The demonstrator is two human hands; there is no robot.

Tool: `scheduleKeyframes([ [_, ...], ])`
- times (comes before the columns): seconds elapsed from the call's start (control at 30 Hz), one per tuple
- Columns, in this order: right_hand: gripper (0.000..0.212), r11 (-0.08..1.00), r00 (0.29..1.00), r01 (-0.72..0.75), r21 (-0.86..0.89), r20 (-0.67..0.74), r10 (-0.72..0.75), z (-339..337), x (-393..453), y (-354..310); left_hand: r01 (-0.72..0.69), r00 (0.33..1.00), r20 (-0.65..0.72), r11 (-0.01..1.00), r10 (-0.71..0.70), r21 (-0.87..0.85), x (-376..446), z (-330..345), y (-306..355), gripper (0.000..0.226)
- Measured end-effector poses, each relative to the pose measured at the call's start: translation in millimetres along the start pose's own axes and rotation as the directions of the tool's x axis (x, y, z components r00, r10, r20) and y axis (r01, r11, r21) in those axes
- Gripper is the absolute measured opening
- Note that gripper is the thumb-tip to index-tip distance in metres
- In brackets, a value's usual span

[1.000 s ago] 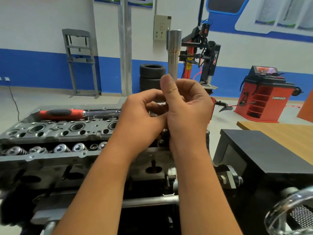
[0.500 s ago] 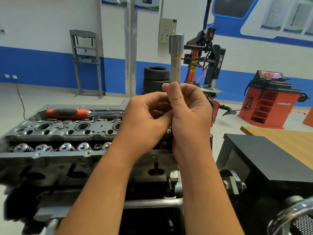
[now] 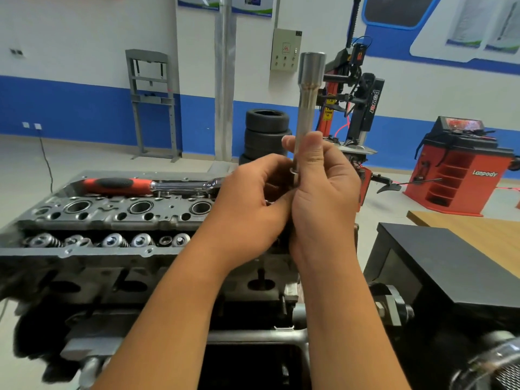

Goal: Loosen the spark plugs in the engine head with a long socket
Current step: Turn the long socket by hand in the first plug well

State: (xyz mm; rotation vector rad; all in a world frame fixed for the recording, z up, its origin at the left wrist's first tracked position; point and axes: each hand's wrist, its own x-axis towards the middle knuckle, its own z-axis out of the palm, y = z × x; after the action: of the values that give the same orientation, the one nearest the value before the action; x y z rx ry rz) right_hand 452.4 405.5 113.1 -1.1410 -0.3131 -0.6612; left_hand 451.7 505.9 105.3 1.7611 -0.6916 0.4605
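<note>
Head camera view, looking forward and down across a workshop bench. At the centre of the frame, the right hand (image 3: 323, 192) holds a long socket (image 3: 308, 108) upright, thumb and fingers curled round its lower shaft, so the wide open mouth points up toward twelve o'clock. The left hand (image 3: 250, 204) presses in against it from nine o'clock, fingers curled around something small and metallic at the socket's lower end; what exactly it grips is hidden behind the knuckles. The pose suggests the person is fitting or checking a drive piece on the socket's base before using it. Beneath the hands and stretching toward nine o'clock lies the engine head (image 3: 112, 220), top face up, with three round spark plug wells visible in a row and a line of valve springs (image 3: 112, 240) nearer the camera. A red-handled ratchet (image 3: 146, 185) rests along the head's far edge, its drive end pointing toward the hands, probably kept within reach for turning the socket. No spark plug is visible; they presumably sit deep in the wells. At four o'clock stands a black box (image 3: 450, 263); at twelve o'clock, beyond the hands, stacked tyres (image 3: 266, 130); at two o'clock, a red wheel balancer (image 3: 461, 170).
</note>
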Motion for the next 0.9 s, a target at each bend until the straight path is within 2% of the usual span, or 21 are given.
scheduleKeyframes([
  [0.1,0.036,0.998,0.999,0.007,-0.070,0.050,-0.004,-3,3,-2,-0.010,0.999,0.043,1.000,0.010,0.011,-1,1,2,0.033],
  [0.23,0.018,0.998,0.989,-0.009,-0.055,0.150,0.017,-10,3,-5,-0.035,0.993,-0.114,0.998,0.039,0.043,-2,4,-1,0.025],
  [0.3,0.012,0.997,0.987,0.034,-0.069,0.159,-0.023,-10,2,-3,-0.076,0.971,-0.209,0.981,0.112,0.177,-4,9,0,0.016],
  [0.37,0.008,0.995,0.991,0.050,-0.084,0.127,-0.039,-10,1,-1,-0.106,0.964,-0.202,0.950,0.170,0.294,-6,13,3,0.011],
  [0.47,0.013,0.999,0.999,0.022,-0.049,0.034,-0.021,-12,3,-3,-0.109,0.991,-0.049,0.971,0.122,0.213,-5,14,5,0.017],
  [0.5,0.015,0.999,1.000,0.018,-0.048,0.021,-0.017,-12,3,-3,-0.085,0.995,-0.038,0.982,0.093,0.166,-5,14,6,0.020],
  [0.6,0.022,0.994,0.999,0.016,-0.106,0.034,-0.012,-5,0,-2,0.008,0.994,-0.106,0.998,-0.002,0.055,-4,16,7,0.020],
  [0.7,0.010,1.000,0.998,-0.015,-0.021,0.064,0.016,-1,-5,-1,0.061,0.977,-0.204,0.998,-0.064,-0.021,-2,17,4,0.018],
  [0.83,0.023,1.000,0.999,-0.023,-0.021,0.041,0.024,-3,-4,-1,0.017,0.957,-0.289,1.000,-0.018,-0.006,-6,24,2,0.014],
  [0.9,0.029,0.999,0.999,-0.040,-0.031,0.012,0.040,-3,-3,-2,-0.017,0.966,-0.257,0.998,0.031,0.058,-8,26,3,0.016],
])
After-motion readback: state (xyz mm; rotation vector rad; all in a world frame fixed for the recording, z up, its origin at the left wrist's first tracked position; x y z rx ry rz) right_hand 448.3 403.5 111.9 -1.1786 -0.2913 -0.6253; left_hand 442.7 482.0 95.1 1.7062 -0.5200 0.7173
